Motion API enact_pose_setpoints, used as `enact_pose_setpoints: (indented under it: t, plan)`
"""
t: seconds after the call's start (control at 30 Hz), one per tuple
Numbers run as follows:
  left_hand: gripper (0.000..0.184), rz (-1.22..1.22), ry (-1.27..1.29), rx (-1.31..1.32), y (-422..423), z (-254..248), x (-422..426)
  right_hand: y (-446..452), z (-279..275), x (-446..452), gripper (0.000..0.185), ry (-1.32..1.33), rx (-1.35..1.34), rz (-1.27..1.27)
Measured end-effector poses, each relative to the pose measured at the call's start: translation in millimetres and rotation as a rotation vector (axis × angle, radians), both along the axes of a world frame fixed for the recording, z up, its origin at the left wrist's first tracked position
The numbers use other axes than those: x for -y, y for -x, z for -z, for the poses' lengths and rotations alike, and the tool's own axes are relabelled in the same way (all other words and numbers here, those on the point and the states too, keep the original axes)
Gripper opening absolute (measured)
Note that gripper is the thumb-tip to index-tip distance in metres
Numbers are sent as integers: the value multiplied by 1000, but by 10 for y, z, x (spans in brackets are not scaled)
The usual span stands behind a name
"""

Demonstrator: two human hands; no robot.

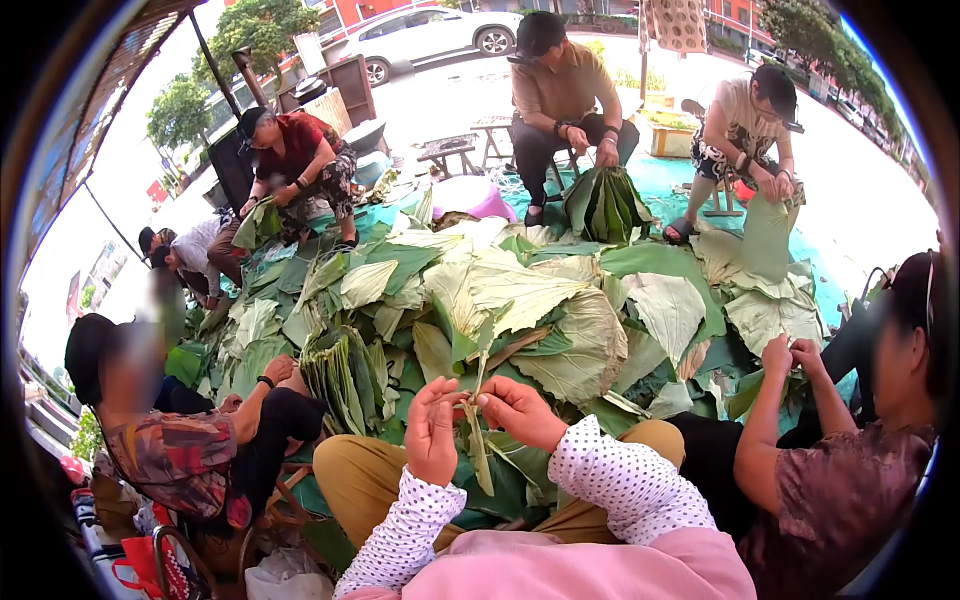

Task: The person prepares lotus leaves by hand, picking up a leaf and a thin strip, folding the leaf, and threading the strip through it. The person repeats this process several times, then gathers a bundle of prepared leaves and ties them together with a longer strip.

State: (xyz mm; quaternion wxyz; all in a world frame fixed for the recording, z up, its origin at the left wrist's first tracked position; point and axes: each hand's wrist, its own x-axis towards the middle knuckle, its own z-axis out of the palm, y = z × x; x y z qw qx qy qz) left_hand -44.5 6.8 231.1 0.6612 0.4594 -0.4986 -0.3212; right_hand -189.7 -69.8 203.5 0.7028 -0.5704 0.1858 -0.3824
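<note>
In front of my lap, my left hand [433, 432] and my right hand [522, 410] are close together, both pinching a narrow, pale green strip of leaf [481, 458]. One end of the strip rises above my fingers and the other hangs below them. My right thumb and forefinger are closed on it; the left fingertips meet it from the other side, their exact grip partly hidden. Just beyond my hands lies a big heap of large, flat leaves [520, 290], some dark green, some pale and dry. A folded stack of leaves [345, 380] stands to the left of my hands.
Several people sit around the heap, handling leaves. Across from me, a seated person holds a tied leaf bundle [605, 205]. A pale leaf bundle [768, 240] stands at the right. A purple basin [472, 197] and a low stool [447, 152] are behind the heap.
</note>
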Motion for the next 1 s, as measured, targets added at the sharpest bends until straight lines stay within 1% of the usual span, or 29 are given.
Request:
enact_pose_setpoints:
  t: [0.07, 0.1, 0.13, 0.17, 0.2, 0.23, 0.3, 0.33, 0.37, 0.4, 0.43, 0.47, 0.5, 0.57, 0.6, 0.63, 0.7, 0.77, 0.83, 0.9, 0.93, 0.97, 1.0]
  plan:
    - [21, -69, 16, -213, 111, -71, 20, -16, 42, -4, 15, -13, 12, -27]
    - [21, -52, 13, -216, 79, -24, 21, -22, 37, -4, 15, 1, 5, -27]
    - [19, -22, -114, -106, -9, 50, -2, -11, 23, -4, 16, -12, 8, -64]
    - [18, 7, -238, 5, -61, 105, -18, -4, 7, -10, 16, -14, 4, -47]
    - [17, 4, -266, -56, -43, 91, -17, 6, -5, -8, 16, 1, -32, -67]
    - [17, 20, -269, -56, -49, 85, -15, 18, -10, -7, 16, 14, -68, -87]
    - [16, 69, -329, -135, -109, 84, -20, 32, 49, 6, 16, 29, -113, -78]
    - [15, 126, -373, -232, -143, 108, -7, 42, 26, -8, 17, 66, -87, -88]
    - [15, 139, -376, -230, -136, 106, -13, 55, 15, -15, 17, 104, -62, -99]
    - [14, 170, -409, -369, -114, 53, -31, 66, 48, 0, 18, 79, -52, -142]
    - [13, 200, -441, -506, -99, 16, -41, 70, 71, -4, 18, 79, -53, -131]
    - [11, 151, -442, -496, -75, 18, -49, 70, 87, -10, 18, 96, -91, -130]
    - [11, 163, -443, -494, -94, 60, -59, 73, 89, -16, 18, 112, -130, -129]
    - [11, 117, -333, -241, -146, 156, -55, 91, 78, -17, 18, 118, -155, -115]
    - [10, 56, -311, -213, -115, 123, -41, 96, 88, -15, 17, 125, -167, -112]
    - [10, 70, -316, -211, -123, 132, -32, 97, 101, -13, 17, 130, -179, -110]
    - [9, -28, -267, -241, -187, 167, -15, 85, 135, 12, 19, 139, -168, -81]
    - [11, 4, -270, -250, -181, 200, -11, 76, 146, 5, 21, 118, -143, -93]
    - [13, 41, -337, -189, -87, 229, -25, 66, 114, -20, 21, 104, -145, -87]
    - [15, 84, -373, -154, -64, 280, -37, 85, 73, -54, 19, 149, -164, -83]
    - [14, 59, -355, -152, -95, 314, -41, 86, 65, -58, 18, 128, -142, -108]
    - [14, 42, -338, -151, -99, 342, -25, 89, 84, -55, 17, 182, -176, -86]
    - [12, 12, -323, -174, -66, 308, -25, 83, 99, -65, 18, 306, -180, -2]
